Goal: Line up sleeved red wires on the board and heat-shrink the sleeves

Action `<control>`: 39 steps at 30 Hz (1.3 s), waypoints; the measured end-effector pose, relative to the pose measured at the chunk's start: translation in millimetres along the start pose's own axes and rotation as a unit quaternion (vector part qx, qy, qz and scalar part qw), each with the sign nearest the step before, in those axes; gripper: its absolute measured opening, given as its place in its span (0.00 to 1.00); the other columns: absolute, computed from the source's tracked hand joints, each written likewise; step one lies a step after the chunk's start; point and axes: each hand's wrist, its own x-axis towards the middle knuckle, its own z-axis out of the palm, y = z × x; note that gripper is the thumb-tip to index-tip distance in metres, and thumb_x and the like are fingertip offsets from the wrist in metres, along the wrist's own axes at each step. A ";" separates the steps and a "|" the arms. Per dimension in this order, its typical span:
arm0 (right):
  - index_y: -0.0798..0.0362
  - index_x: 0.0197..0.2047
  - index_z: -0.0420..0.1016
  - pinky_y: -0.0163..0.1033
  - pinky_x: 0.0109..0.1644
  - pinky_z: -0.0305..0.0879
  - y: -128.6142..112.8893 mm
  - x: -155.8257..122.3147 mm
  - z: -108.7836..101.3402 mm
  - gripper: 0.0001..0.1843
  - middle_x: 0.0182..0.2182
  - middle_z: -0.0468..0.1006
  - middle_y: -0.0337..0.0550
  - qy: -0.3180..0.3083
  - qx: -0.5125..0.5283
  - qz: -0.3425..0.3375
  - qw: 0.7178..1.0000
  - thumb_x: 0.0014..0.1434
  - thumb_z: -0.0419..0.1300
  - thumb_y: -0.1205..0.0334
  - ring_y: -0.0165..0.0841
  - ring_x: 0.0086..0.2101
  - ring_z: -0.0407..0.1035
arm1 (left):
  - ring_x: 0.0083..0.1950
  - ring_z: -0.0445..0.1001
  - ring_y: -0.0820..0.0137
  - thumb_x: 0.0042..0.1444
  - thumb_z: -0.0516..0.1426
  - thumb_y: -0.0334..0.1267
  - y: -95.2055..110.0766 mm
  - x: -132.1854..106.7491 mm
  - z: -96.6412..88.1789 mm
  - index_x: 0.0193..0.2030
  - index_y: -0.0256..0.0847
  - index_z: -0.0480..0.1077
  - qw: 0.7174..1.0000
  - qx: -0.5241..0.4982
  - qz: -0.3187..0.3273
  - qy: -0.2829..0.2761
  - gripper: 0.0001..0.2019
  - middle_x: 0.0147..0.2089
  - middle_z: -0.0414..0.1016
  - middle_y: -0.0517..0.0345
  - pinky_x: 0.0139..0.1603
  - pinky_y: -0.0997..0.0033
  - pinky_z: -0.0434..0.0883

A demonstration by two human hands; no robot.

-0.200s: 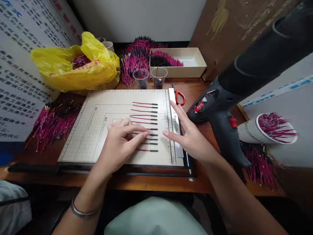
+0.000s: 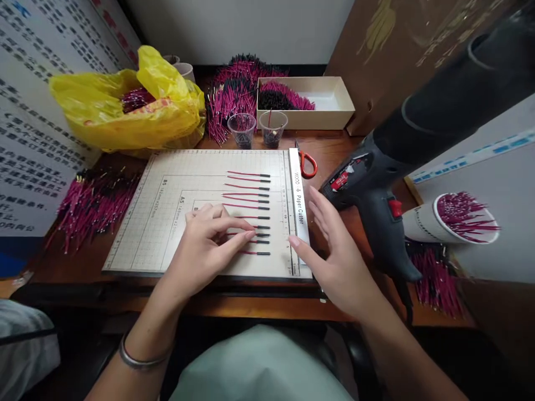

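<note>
Several thin red wires with black sleeved ends (image 2: 247, 194) lie in a column across the gridded board of a paper cutter (image 2: 167, 253), black ends to the right. My left hand (image 2: 209, 236) rests over the lower wires, thumb and forefinger pinched on one red wire (image 2: 262, 234) near its black sleeve. Its palm and fingers hide the left parts of the lower wires. My right hand (image 2: 334, 253) hovers by the white ruler strip (image 2: 297, 189) at the board's right edge, fingers spread and holding nothing.
A black heat gun (image 2: 376, 195) stands at right beside a paper cup of red wires (image 2: 443, 223). Red-handled scissors (image 2: 308, 165) lie behind the ruler. Two clear cups (image 2: 273, 131), a cardboard box (image 2: 330, 120), wire piles (image 2: 234, 100) and a yellow bag (image 2: 159, 125) line the back.
My right hand has shifted slightly right and down, away from the column of wires. My left hand stays pinched in nearly the same place. The whole view has tilted a little.
</note>
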 end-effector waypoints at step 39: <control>0.44 0.71 0.60 0.58 0.61 0.69 -0.6 -25.2 -43.2 0.37 0.62 0.67 0.56 0.289 -0.449 -0.107 0.839 0.61 0.64 0.63 0.48 0.59 0.66 | 0.38 0.71 0.65 0.64 0.59 0.42 -2.6 8.9 1.9 0.37 0.48 0.80 0.994 0.081 0.017 0.073 0.08 0.34 0.78 0.59 0.45 0.59 0.62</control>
